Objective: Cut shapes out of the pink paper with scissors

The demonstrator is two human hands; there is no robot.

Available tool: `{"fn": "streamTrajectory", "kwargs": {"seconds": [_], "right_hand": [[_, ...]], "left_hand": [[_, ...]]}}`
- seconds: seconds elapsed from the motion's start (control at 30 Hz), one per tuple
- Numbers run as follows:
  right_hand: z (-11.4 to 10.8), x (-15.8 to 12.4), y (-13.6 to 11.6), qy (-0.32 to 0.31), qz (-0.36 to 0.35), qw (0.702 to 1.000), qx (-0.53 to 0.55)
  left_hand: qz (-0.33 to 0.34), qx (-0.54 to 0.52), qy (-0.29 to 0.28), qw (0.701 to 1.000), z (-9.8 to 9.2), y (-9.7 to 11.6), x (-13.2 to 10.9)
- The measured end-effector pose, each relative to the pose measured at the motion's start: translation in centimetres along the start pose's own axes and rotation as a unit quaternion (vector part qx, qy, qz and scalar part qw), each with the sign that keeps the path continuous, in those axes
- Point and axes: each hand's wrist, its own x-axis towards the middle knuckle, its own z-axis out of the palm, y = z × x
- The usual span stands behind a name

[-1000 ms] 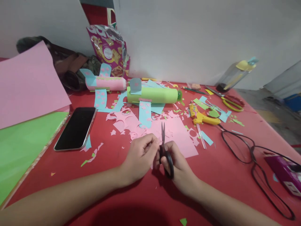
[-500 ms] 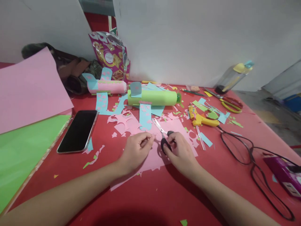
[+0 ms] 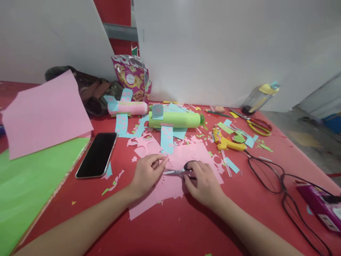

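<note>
My right hand is closed on black-handled scissors, whose blades point left. Close to the blade tips, my left hand pinches a small pink paper piece; its exact shape is too small to make out. Both hands are over a pink paper sheet strewn with tiny cuttings. Just beyond lies a green paper-covered tube with blue, pink-spotted flaps, like a toy plane. A smaller pink plane with similar blue flaps rests to its left.
A phone and stacked pink and green sheets lie left. On the right are a yellow glue gun with a black cord, larger scissors, a clear bottle and a purple power strip. A snack bag stands behind.
The scissors have swung from pointing away, up and left, to pointing left toward my left fingers. My right hand has turned with them. The whole view has shifted slightly.
</note>
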Motion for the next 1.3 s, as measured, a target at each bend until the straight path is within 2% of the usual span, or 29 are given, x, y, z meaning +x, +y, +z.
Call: {"fn": "streamTrajectory", "kwargs": {"seconds": [0.1, 0.17, 0.27, 0.4, 0.47, 0.57, 0.7, 0.8, 0.93, 1.03, 1.17, 1.3], "right_hand": [[-0.2, 0.1, -0.2, 0.004, -0.009, 1.000, -0.029], [-0.3, 0.1, -0.3, 0.019, -0.021, 0.998, -0.047], [-0.3, 0.0, -0.5, 0.054, -0.049, 0.997, -0.040], [0.1, -0.2, -1.1, 0.082, -0.101, 0.992, -0.001], [0.4, -0.2, -1.4, 0.087, -0.120, 0.989, 0.000], [0.7, -0.2, -1.6, 0.100, -0.139, 0.985, -0.005], [0.8, -0.1, -1.6, 0.102, -0.143, 0.984, 0.015], [0.8, 0.1, -1.3, 0.101, -0.119, 0.986, 0.053], [0.9, 0.3, -0.7, 0.122, -0.063, 0.983, 0.118], [1.0, 0.5, -0.2, 0.128, -0.005, 0.980, 0.151], [1.1, 0.6, 0.1, 0.123, 0.051, 0.976, 0.170], [1.0, 0.6, -0.1, 0.124, 0.047, 0.977, 0.170]], "left_hand": [[-0.002, 0.011, -0.003, 1.000, 0.0, -0.2, 0.0], [0.020, 0.028, -0.003, 0.999, 0.2, -0.3, -0.1], [0.125, 0.070, -0.014, 0.990, 0.5, -0.7, -0.5], [0.299, 0.154, -0.035, 0.941, 1.1, -1.0, -1.1], [0.344, 0.190, -0.040, 0.919, 1.2, -1.0, -1.4], [0.366, 0.215, -0.046, 0.904, 1.3, -0.9, -1.6], [0.357, 0.216, -0.061, 0.907, 1.2, -1.1, -1.6], [0.328, 0.208, -0.071, 0.919, 1.3, -1.2, -1.5], [0.247, 0.145, -0.075, 0.955, 1.2, -1.1, -1.1], [0.172, 0.118, -0.102, 0.973, 1.0, -0.7, -0.7], [0.103, 0.146, -0.140, 0.974, 0.9, -0.4, -0.4], [0.091, 0.149, -0.123, 0.977, 0.9, -0.4, -0.5]]}}
